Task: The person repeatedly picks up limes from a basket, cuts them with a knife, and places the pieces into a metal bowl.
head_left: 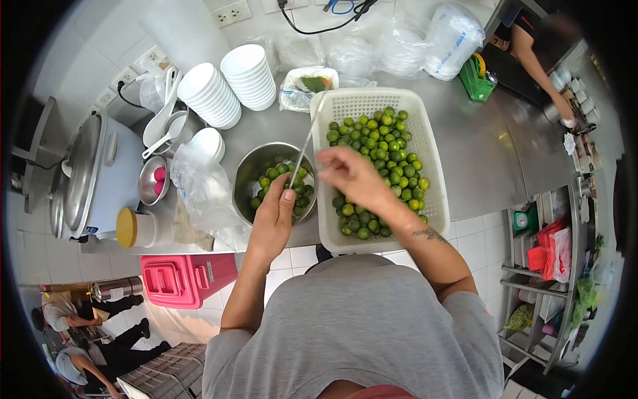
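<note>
My left hand (pixel 272 216) is closed around the lower end of a long thin blade (pixel 307 143), which slants up over the rim of the lime basket. Below the blade, a metal pot (pixel 240 174) holds green limes (pixel 271 174) and lies partly behind my left hand. My right hand (pixel 349 174) is over the left part of the white perforated basket (pixel 435 166), its fingers loosely bent and apart, with nothing visible between them. Many green and yellowish limes (pixel 392 149) fill the basket; my right forearm covers some of them.
Stacked white bowls (pixel 209 96), a plastic-lined tub (pixel 309 88) and clear bags (pixel 199 186) stand around the pot. A pink bin (pixel 173 282) is below the counter's edge. At upper right, a person's arm (pixel 541 73) reaches across; two people are at lower left.
</note>
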A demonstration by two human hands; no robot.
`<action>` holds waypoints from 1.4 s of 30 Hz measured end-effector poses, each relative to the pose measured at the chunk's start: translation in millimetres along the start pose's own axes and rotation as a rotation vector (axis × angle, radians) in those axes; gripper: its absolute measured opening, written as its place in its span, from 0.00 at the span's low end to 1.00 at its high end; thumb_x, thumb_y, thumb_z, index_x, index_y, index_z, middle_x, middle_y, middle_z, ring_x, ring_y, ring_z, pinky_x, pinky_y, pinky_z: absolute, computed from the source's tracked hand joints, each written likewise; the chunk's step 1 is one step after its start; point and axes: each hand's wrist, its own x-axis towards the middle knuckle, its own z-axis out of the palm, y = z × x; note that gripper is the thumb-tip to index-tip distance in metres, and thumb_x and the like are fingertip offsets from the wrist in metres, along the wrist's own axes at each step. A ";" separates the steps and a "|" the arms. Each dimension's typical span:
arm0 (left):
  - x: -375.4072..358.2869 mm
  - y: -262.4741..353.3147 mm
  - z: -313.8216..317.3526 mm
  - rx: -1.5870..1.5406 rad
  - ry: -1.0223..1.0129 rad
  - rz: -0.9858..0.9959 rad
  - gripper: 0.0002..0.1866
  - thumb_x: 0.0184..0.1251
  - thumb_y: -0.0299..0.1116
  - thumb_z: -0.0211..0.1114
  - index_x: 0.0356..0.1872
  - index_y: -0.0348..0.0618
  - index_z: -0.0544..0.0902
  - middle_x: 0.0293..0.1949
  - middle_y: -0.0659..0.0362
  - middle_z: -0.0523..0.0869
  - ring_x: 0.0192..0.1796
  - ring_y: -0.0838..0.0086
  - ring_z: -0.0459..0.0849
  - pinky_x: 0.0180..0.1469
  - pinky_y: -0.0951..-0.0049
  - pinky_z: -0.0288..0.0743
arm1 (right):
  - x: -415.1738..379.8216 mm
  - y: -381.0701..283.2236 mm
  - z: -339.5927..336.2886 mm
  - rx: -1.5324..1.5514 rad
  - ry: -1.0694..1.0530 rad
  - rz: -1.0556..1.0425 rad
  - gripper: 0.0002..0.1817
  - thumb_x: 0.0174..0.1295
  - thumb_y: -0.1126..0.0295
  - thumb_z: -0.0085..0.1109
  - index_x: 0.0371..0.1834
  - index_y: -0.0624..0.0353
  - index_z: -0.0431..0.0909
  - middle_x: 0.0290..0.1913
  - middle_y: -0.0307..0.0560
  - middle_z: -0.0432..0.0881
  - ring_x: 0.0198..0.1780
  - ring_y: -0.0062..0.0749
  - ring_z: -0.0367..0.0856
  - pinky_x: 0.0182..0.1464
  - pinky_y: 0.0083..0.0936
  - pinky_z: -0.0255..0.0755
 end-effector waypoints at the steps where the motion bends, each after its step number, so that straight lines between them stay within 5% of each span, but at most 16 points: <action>1: 2.6 -3.6 0.1 0.046 0.043 -0.013 0.27 0.80 0.46 0.45 0.67 0.33 0.66 0.57 0.38 0.78 0.57 0.52 0.80 0.60 0.63 0.70 | 3.4 3.5 -17.5 -0.186 0.098 -0.041 0.12 0.60 0.73 0.63 0.46 0.61 0.80 0.47 0.51 0.79 0.44 0.37 0.79 0.49 0.29 0.74; 3: 5.3 -8.4 1.9 0.100 0.102 0.032 0.27 0.80 0.46 0.45 0.67 0.32 0.66 0.58 0.37 0.76 0.58 0.50 0.79 0.61 0.62 0.69 | 8.0 19.2 -60.4 -0.635 0.222 -0.201 0.09 0.59 0.77 0.58 0.43 0.61 0.81 0.44 0.56 0.79 0.47 0.50 0.79 0.51 0.39 0.74; 5: 5.1 -9.3 4.7 0.172 0.176 0.124 0.28 0.80 0.46 0.45 0.67 0.31 0.66 0.58 0.36 0.76 0.58 0.48 0.79 0.61 0.60 0.70 | 8.7 43.8 -90.1 -0.987 0.281 -0.001 0.14 0.58 0.77 0.58 0.48 0.60 0.78 0.46 0.55 0.79 0.50 0.52 0.78 0.53 0.43 0.73; 7: 6.9 -5.2 7.5 0.273 0.260 0.277 0.27 0.80 0.46 0.45 0.66 0.32 0.67 0.56 0.37 0.76 0.56 0.45 0.79 0.58 0.58 0.72 | 12.1 52.7 -109.9 -0.953 0.127 0.138 0.15 0.58 0.76 0.58 0.50 0.60 0.77 0.47 0.56 0.78 0.51 0.52 0.78 0.53 0.45 0.73; 11: 10.0 5.9 3.0 0.304 0.168 0.223 0.27 0.79 0.46 0.46 0.66 0.34 0.68 0.51 0.39 0.77 0.49 0.43 0.80 0.52 0.56 0.74 | 20.3 66.7 -120.9 -0.906 0.074 0.240 0.18 0.58 0.72 0.60 0.52 0.61 0.76 0.47 0.57 0.79 0.51 0.50 0.79 0.52 0.44 0.74; 14: 13.7 7.1 3.6 0.292 0.159 0.259 0.26 0.79 0.46 0.46 0.65 0.34 0.68 0.49 0.41 0.77 0.47 0.43 0.80 0.50 0.56 0.74 | 22.5 82.1 -128.6 -0.482 0.072 0.198 0.17 0.64 0.71 0.59 0.55 0.63 0.75 0.46 0.52 0.80 0.47 0.40 0.81 0.49 0.34 0.76; 17: 13.6 8.9 4.6 0.257 0.146 0.296 0.26 0.80 0.46 0.45 0.65 0.34 0.68 0.50 0.41 0.78 0.49 0.46 0.79 0.53 0.58 0.73 | 17.3 45.0 -118.5 0.406 0.138 0.282 0.16 0.69 0.70 0.56 0.57 0.66 0.75 0.44 0.45 0.81 0.43 0.29 0.81 0.46 0.24 0.75; 21: 12.5 10.7 10.1 0.106 0.017 0.269 0.26 0.79 0.45 0.46 0.65 0.33 0.68 0.51 0.42 0.78 0.53 0.51 0.79 0.56 0.61 0.71 | 10.7 26.7 -97.1 0.768 0.011 0.289 0.16 0.71 0.68 0.54 0.57 0.65 0.75 0.44 0.44 0.79 0.44 0.26 0.80 0.47 0.20 0.74; 25: 8.2 26.2 15.1 0.023 -0.115 0.118 0.27 0.79 0.46 0.46 0.65 0.32 0.69 0.54 0.41 0.78 0.55 0.53 0.79 0.60 0.63 0.69 | 8.8 36.1 -74.0 0.657 -0.006 0.454 0.16 0.70 0.68 0.56 0.57 0.65 0.75 0.41 0.44 0.80 0.42 0.27 0.80 0.45 0.21 0.75; 28: 7.1 23.6 15.3 0.010 -0.113 0.124 0.27 0.79 0.46 0.46 0.65 0.32 0.68 0.57 0.41 0.77 0.58 0.53 0.78 0.62 0.64 0.68 | 11.5 49.1 -61.2 0.258 -0.119 0.484 0.15 0.68 0.70 0.57 0.55 0.65 0.76 0.41 0.45 0.81 0.42 0.27 0.80 0.44 0.23 0.75; 32: 6.8 12.0 14.5 -0.027 -0.057 0.174 0.30 0.79 0.49 0.48 0.68 0.33 0.68 0.37 0.60 0.73 0.35 0.76 0.69 0.40 0.77 0.66 | 19.7 64.9 -44.1 -0.254 -0.126 0.090 0.12 0.64 0.73 0.59 0.49 0.62 0.80 0.40 0.45 0.81 0.41 0.28 0.79 0.42 0.24 0.75; 34: 5.3 10.3 13.8 -0.031 -0.046 0.184 0.30 0.79 0.49 0.48 0.68 0.32 0.67 0.33 0.64 0.72 0.31 0.81 0.67 0.35 0.80 0.66 | 20.1 63.3 -38.5 -0.471 -0.221 -0.092 0.12 0.60 0.74 0.59 0.47 0.60 0.81 0.40 0.50 0.81 0.43 0.41 0.80 0.47 0.33 0.75; 36: 3.8 12.8 12.6 -0.018 -0.058 0.171 0.30 0.79 0.48 0.47 0.68 0.32 0.67 0.42 0.56 0.73 0.42 0.71 0.70 0.45 0.75 0.66 | 18.6 58.4 -30.8 -0.714 -0.328 -0.218 0.12 0.58 0.75 0.58 0.46 0.59 0.82 0.41 0.52 0.81 0.45 0.47 0.80 0.51 0.37 0.74; 39: -3.0 17.5 10.4 0.005 -0.098 0.128 0.28 0.79 0.46 0.46 0.67 0.32 0.67 0.61 0.40 0.75 0.63 0.51 0.75 0.65 0.63 0.66 | 11.8 47.1 -27.8 -0.646 -0.420 -0.029 0.11 0.57 0.74 0.59 0.43 0.60 0.81 0.44 0.52 0.82 0.51 0.50 0.78 0.55 0.40 0.72; 42: -4.2 16.2 11.6 0.005 -0.107 0.120 0.28 0.79 0.47 0.46 0.67 0.33 0.67 0.61 0.40 0.75 0.63 0.50 0.75 0.65 0.63 0.66 | 7.6 41.2 -27.0 -0.629 -0.450 -0.055 0.13 0.57 0.71 0.61 0.45 0.61 0.80 0.46 0.52 0.82 0.51 0.50 0.78 0.55 0.41 0.71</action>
